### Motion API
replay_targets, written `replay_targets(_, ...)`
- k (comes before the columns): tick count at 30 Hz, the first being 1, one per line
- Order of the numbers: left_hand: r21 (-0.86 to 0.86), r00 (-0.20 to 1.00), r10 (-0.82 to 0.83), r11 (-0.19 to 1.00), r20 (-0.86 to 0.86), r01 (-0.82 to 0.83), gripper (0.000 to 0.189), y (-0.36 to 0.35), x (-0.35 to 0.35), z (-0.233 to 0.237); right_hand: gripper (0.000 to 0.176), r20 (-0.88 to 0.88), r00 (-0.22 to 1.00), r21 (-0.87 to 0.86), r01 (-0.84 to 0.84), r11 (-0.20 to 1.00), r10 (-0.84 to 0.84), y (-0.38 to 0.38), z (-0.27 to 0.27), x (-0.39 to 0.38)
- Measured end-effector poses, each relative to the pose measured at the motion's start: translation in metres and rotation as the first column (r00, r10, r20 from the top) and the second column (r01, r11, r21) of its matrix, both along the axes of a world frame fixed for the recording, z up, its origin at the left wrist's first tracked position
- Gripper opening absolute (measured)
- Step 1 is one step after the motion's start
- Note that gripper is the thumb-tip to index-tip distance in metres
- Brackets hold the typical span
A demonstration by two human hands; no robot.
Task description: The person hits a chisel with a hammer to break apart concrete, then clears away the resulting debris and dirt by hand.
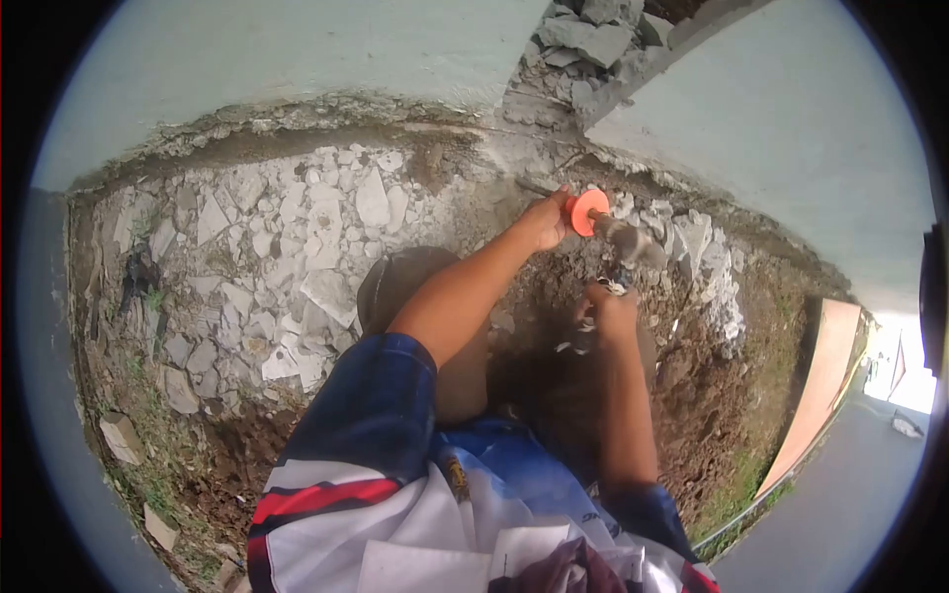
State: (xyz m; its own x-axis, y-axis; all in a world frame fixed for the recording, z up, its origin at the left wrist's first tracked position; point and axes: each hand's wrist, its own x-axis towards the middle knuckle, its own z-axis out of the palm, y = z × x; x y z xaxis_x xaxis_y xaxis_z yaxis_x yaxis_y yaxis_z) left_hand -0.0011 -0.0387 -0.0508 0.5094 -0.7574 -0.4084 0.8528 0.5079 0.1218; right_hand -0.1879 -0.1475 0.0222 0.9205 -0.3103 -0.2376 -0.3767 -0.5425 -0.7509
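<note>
My left hand (547, 219) is wrapped around a chisel (534, 186), just behind its round orange hand guard (587, 210). The chisel lies slanted, with its dark tip toward the broken base of the wall (460, 124). In my right hand (610, 311), closed around its handle, is a hammer (638, 247) whose head is blurred by motion. That head overlaps the chisel's struck end beside the guard. Part of the hammer's handle is hidden by my fingers.
Broken concrete pieces (321, 222) cover the ground on the left, and brown soil (692, 366) lies on the right. Grey rubble (593, 44) fills a gap between the pale walls. A flat orange-brown board (816, 381) leans at the right.
</note>
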Motion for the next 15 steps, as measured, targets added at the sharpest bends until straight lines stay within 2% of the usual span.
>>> replay_targets(1,-0.017,1.0,-0.012,1.0,0.02,0.012,0.035,-0.004,0.001,-0.007,0.023,-0.048,0.991,0.082,0.131,0.988,-0.128,0.021,0.046,0.0)
replay_targets(2,-0.036,0.999,-0.014,0.999,0.04,0.015,0.034,-0.006,0.013,-0.007,0.018,0.0,0.956,0.143,0.29,0.946,-0.293,0.048,0.107,0.011)
replay_targets(3,-0.059,0.993,-0.02,0.998,0.113,0.026,0.034,0.002,0.008,0.01,0.016,0.024,0.932,0.112,0.358,0.927,-0.363,0.054,0.143,0.008)
replay_targets(4,0.007,0.997,-0.003,1.0,0.082,0.002,0.034,0.004,0.01,0.025,0.019,0.095,0.909,0.097,0.398,0.912,-0.407,0.056,0.178,0.012)
replay_targets(5,-0.01,0.998,0.008,1.0,0.07,-0.007,0.034,0.003,0.019,0.026,0.018,0.208,0.907,0.199,0.327,0.924,-0.366,0.049,0.207,0.015)
replay_targets(6,-0.018,0.999,0.015,1.0,0.034,-0.015,0.033,0.004,0.016,0.021,0.02,0.417,0.828,0.156,0.342,0.927,-0.376,0.037,0.225,0.013)
replay_targets(8,-0.016,0.999,0.036,0.999,-0.017,-0.036,0.032,0.005,0.018,0.02,0.013,0.705,0.621,0.286,0.194,0.938,-0.343,0.013,0.263,0.011)
replay_targets(9,-0.01,0.998,0.04,0.999,-0.044,-0.041,0.031,0.005,0.017,0.018,0.007,0.797,0.554,0.251,0.062,0.966,-0.242,0.003,0.286,0.01)
replay_targets(10,0.016,0.999,0.032,0.999,-0.014,-0.032,0.033,0.005,0.018,0.016,0.004,0.854,0.394,0.374,-0.01,0.927,-0.34,0.003,0.3,0.012)
replay_targets(11,0.041,1.0,0.023,0.999,0.014,-0.024,0.034,0.005,0.019,0.016,0.006,0.903,0.342,0.322,-0.137,0.937,-0.26,0.0,0.302,0.016)
replay_targets(13,0.086,1.0,0.015,0.996,0.012,-0.016,0.036,0.008,0.015,0.022,0.02,0.958,0.277,0.101,-0.103,0.989,-0.069,0.0,0.259,0.028)
replay_targets(14,0.058,1.0,0.019,0.998,0.02,-0.02,0.036,0.007,0.018,0.018,0.025,0.913,0.399,-0.084,0.391,0.917,-0.087,0.008,0.209,0.028)
replay_targets(15,0.026,0.999,0.022,0.999,0.033,-0.023,0.036,0.003,0.021,0.006,0.03,0.824,0.526,-0.307,0.726,0.615,-0.21,0.017,0.157,0.028)
